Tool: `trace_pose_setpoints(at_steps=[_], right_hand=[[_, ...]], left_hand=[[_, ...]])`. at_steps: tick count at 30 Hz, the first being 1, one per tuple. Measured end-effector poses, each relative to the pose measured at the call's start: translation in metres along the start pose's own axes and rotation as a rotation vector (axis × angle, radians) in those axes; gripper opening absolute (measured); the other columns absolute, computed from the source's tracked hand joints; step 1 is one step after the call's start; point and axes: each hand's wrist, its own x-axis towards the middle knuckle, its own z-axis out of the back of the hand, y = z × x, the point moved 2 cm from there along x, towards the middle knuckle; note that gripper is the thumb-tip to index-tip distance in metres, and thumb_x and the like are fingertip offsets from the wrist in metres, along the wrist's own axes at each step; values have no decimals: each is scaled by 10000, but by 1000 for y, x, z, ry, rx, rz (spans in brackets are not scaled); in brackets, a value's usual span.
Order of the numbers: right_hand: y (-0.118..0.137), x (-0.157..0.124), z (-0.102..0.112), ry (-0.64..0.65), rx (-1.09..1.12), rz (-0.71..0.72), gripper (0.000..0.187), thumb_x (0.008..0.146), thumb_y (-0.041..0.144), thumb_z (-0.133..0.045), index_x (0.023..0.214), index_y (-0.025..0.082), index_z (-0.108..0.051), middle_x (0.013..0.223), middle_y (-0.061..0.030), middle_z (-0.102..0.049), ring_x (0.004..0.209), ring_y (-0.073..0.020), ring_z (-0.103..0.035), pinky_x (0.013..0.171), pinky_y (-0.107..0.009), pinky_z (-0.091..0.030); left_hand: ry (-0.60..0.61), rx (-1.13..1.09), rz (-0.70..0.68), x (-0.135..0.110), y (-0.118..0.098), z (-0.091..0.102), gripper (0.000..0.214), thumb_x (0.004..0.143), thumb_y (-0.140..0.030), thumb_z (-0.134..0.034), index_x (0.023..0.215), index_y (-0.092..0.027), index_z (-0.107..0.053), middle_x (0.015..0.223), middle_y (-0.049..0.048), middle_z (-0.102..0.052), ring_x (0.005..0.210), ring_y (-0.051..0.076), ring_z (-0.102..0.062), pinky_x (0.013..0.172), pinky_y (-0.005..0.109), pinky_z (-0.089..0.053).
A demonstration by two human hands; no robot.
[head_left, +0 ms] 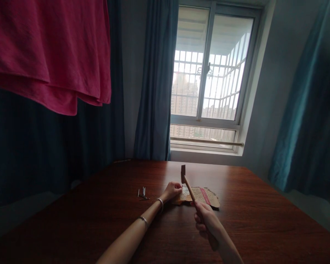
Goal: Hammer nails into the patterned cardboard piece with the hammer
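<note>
My right hand (206, 219) is wrapped round the wooden handle of a hammer (190, 189), its head raised above the table near my left hand. The fingers of my left hand (173, 190) are pinched together over the left part of a flat tan piece (213, 198), perhaps leather or card. Whatever they hold is too small to make out. Many small dark marks and a pink-red band cover the flat piece, and its far right edge looks notched. To the left of my left hand lie several thin metal pieces (143, 192), like nails or punches.
All of this rests on a dark red-brown wooden table (250, 227). A pink cloth (52, 55) hangs at the upper left before dark blue curtains (155, 91). Behind the table is a sliding window (206, 73) with bars outside. Another curtain (299, 110) hangs at the right.
</note>
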Motion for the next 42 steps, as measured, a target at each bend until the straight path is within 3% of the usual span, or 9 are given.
trace_pose_setpoints(at_steps=[4, 10, 26, 37, 42], right_hand=[[3, -2, 0, 58, 39, 63, 315, 792, 525, -468, 914, 239, -419, 470, 102, -410, 255, -26, -261, 246, -127, -135], [-3, 4, 3, 66, 61, -49, 324, 802, 526, -459, 931, 229, -432, 465, 100, -411, 257, -18, -248, 263, -126, -134], [2, 1, 3, 55, 72, -16, 268, 852, 474, -381, 925, 220, -427, 448, 98, -393, 258, -25, -260, 278, -123, -193], [6, -2, -1, 101, 90, 47, 375, 774, 562, -476, 941, 228, -437, 458, 106, -397, 262, -14, -251, 284, -120, -178], [-5, 4, 0, 51, 53, -29, 414, 749, 582, -496, 947, 224, -435, 446, 109, -396, 254, -18, -247, 273, -127, -145]], left_hand=[[-2, -14, -13, 0, 0, 0, 238, 686, -273, -537, 733, -96, -690, 659, 40, -656, 603, 122, -540, 552, 196, -371], [4, 16, 19, -1, -3, 2, 243, 690, -281, -536, 731, -97, -689, 663, 39, -657, 609, 124, -544, 546, 196, -360], [15, 8, 17, -3, -9, 4, 263, 683, -306, -545, 731, -94, -692, 658, 40, -656, 603, 130, -541, 542, 207, -354], [4, -2, -13, -2, -5, 2, 243, 685, -300, -552, 727, -107, -693, 666, 36, -660, 621, 130, -546, 564, 204, -365], [16, -2, 30, -2, -6, 3, 250, 677, -303, -559, 728, -97, -691, 665, 42, -661, 613, 132, -543, 549, 203, -357]])
